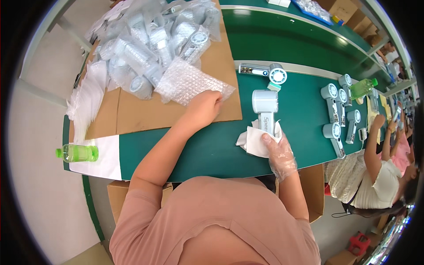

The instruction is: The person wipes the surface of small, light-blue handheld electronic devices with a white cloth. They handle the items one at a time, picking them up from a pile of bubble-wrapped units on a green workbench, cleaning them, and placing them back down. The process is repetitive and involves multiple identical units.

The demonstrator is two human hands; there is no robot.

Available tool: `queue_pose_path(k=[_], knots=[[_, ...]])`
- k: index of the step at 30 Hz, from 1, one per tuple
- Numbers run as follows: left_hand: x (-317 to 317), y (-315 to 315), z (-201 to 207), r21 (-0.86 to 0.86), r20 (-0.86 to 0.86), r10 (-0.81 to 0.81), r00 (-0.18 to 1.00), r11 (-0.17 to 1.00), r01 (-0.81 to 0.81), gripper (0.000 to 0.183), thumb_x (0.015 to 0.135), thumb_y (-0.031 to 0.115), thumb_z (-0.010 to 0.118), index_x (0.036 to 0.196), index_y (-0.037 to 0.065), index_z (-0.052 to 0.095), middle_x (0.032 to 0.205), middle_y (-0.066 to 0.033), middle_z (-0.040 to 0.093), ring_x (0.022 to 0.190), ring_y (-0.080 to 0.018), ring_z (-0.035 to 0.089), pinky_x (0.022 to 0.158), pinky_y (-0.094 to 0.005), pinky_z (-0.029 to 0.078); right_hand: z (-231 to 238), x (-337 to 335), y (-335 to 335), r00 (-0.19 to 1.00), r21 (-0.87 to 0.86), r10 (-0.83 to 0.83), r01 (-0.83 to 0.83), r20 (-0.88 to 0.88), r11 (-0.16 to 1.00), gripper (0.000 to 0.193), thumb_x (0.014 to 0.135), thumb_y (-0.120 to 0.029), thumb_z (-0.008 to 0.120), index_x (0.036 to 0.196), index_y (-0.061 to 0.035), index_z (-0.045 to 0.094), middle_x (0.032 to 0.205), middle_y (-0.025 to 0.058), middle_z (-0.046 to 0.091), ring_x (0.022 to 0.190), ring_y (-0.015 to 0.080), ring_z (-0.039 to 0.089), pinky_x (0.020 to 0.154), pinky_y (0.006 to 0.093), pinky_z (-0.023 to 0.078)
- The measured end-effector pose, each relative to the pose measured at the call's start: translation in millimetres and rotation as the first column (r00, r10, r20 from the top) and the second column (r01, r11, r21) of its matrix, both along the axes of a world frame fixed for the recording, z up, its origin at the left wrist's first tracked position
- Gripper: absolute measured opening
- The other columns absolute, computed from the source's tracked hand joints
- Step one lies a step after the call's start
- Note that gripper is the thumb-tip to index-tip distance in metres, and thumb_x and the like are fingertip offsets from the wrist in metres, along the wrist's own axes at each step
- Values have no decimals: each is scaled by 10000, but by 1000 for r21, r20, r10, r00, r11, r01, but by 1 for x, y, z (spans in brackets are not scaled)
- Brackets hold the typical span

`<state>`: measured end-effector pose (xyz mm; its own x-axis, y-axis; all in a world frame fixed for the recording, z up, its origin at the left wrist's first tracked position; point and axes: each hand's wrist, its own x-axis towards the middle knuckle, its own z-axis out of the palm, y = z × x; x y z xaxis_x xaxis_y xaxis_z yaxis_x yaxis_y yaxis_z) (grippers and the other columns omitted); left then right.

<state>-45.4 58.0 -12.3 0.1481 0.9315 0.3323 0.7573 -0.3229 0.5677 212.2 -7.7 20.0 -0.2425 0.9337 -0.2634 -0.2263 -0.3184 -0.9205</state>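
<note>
My right hand (282,154), in a clear plastic glove, grips a grey-white handheld fan (265,102) by its handle through a white cloth (259,140). The fan's round head points away from me. My left hand (205,108) is bare, its fingers curled at the near edge of a bubble wrap bag (185,79); its fingertips are partly hidden. Beyond the held fan, another handheld fan (277,75) lies on its side, touching a small green-and-white block (274,86).
Bagged fans (145,57) are heaped on a cardboard sheet (176,118) at the left, beside a stack of white sheets (90,97). Several unwrapped fans (332,101) stand at the right near a green bottle (363,88). Another bottle (78,153) lies at the left edge. Co-workers (375,172) sit at the right.
</note>
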Motion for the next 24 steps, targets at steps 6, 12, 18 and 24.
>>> queue_pose_path(k=[6, 12, 18, 24], knots=[[1, -5, 21, -403, -12, 2, 1000, 915, -7, 152, 816, 156, 627, 791, 6, 635, 756, -207, 631, 754, -392, 612, 682, -461, 480, 3, 8, 9, 993, -97, 105, -110, -53, 989, 635, 871, -239, 688, 1368, 19, 389, 1212, 132, 584, 1089, 198, 582, 949, 335, 473], [-13, 3, 19, -455, 192, -23, 981, 883, 110, 184, 807, 115, 610, 930, -6, 674, 857, -206, 671, 778, -296, 650, 719, -387, 493, 7, -24, 26, 972, -140, 234, -233, -11, 962, 566, 912, -232, 630, 1350, 38, 395, 1139, 131, 614, 992, 180, 623, 802, 293, 533], [-34, 10, 8, -610, 454, 106, 885, 761, 222, 103, 900, 125, 585, 909, 35, 634, 724, 27, 553, 645, -70, 475, 593, -238, 396, 12, -12, 29, 949, -192, 261, -227, 176, 955, 570, 907, -292, 615, 1327, 40, 419, 1075, 105, 632, 903, 148, 624, 758, 266, 510], [-32, 17, 12, -545, 403, 87, 911, 823, 162, 137, 895, 161, 584, 859, 34, 624, 716, -10, 556, 668, -118, 495, 603, -290, 410, 3, -28, 40, 852, -260, 346, -258, 394, 931, 515, 916, -348, 601, 1224, 57, 521, 969, 127, 662, 760, 159, 619, 655, 282, 493]])
